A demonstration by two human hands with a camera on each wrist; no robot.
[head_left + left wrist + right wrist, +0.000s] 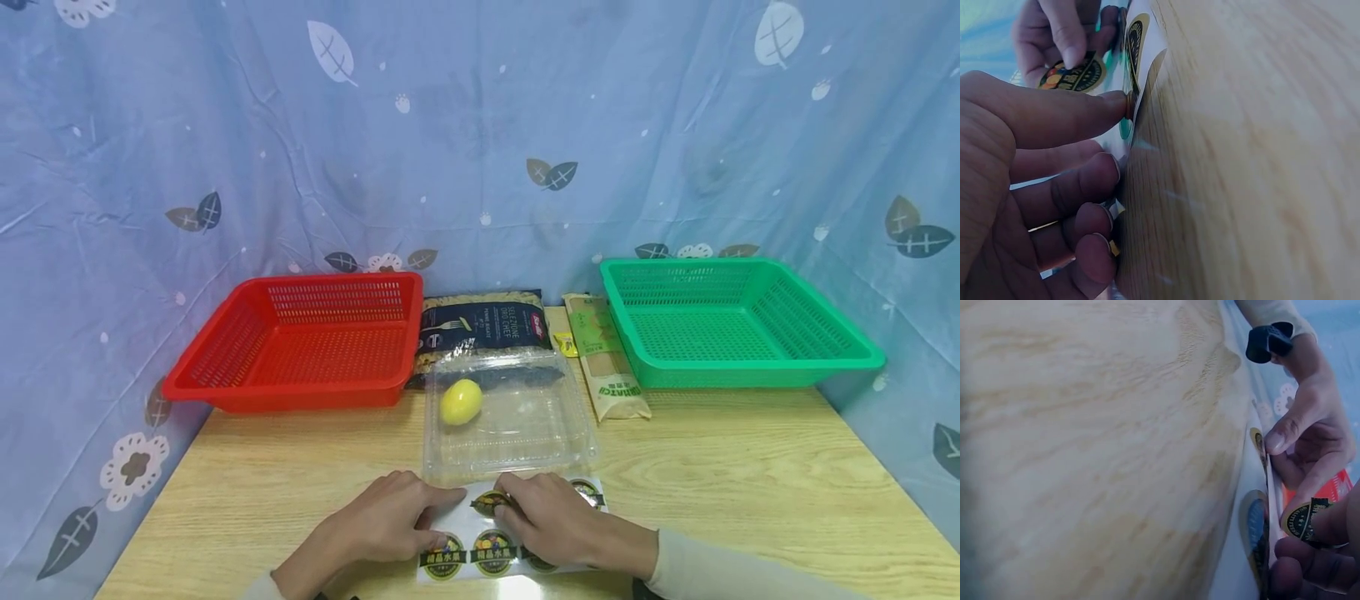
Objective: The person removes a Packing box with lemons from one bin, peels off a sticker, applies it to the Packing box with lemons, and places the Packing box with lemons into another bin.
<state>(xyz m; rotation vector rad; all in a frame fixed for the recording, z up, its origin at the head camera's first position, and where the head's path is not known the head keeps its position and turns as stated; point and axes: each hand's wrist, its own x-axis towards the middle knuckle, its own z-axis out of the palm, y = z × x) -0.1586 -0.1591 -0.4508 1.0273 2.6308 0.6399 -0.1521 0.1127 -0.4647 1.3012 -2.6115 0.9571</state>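
A white sheet of round fruit stickers point(468, 523) lies on the table in front of the clear plastic container point(525, 454). My left hand point(386, 517) rests on the sheet's left part, index finger extended. In the left wrist view its thumb point(1085, 119) presses near the sheet's edge. Between thumb and finger, my right hand point(551, 517) pinches a round black-and-gold sticker point(487, 503), which looks lifted off the sheet in the left wrist view. Part of this sticker point(1300, 520) also shows in the right wrist view. A yellow lemon point(461, 402) sits at the container's left.
A red basket point(300, 392) stands at the back left, a green basket point(757, 372) at the back right. Between them lie a dark pasta bag point(487, 325), a long noodle packet point(606, 358) and a small yellow packet point(566, 344). A patterned blue curtain hangs behind.
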